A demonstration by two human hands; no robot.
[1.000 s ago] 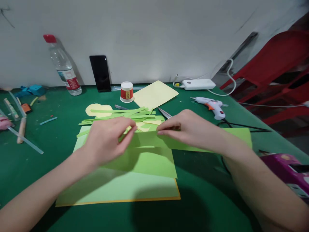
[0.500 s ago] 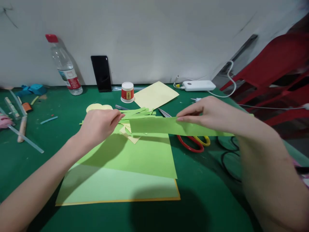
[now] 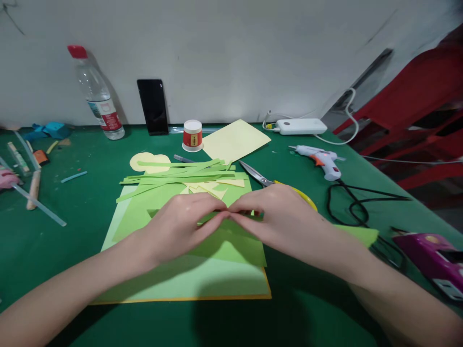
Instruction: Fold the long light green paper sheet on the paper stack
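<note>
My left hand (image 3: 179, 221) and my right hand (image 3: 285, 217) meet over the paper, fingertips pinched together on a green paper strip. The strip's right end (image 3: 358, 234) sticks out past my right wrist; its middle is mostly hidden by the hands. Beneath them lies a green paper sheet (image 3: 249, 248) on top of a pale green sheet (image 3: 162, 284) with an orange edge. Just beyond my fingers are several thin green paper strips (image 3: 181, 177) and pale yellow paper scraps (image 3: 231, 183). Scissors (image 3: 255, 173) lie partly under my right hand.
At the back stand a water bottle (image 3: 103, 113), a black phone (image 3: 154, 107) and a paper cup (image 3: 192, 136). A yellow sheet (image 3: 237, 140), a white power bank (image 3: 302, 126), a glue gun (image 3: 325, 161) with its cable and a purple power strip (image 3: 430, 255) lie to the right.
My left hand has moved right and nearer, from apart to touching my right hand on the strip. The right hand has come lower and nearer, uncovering the glue gun.
</note>
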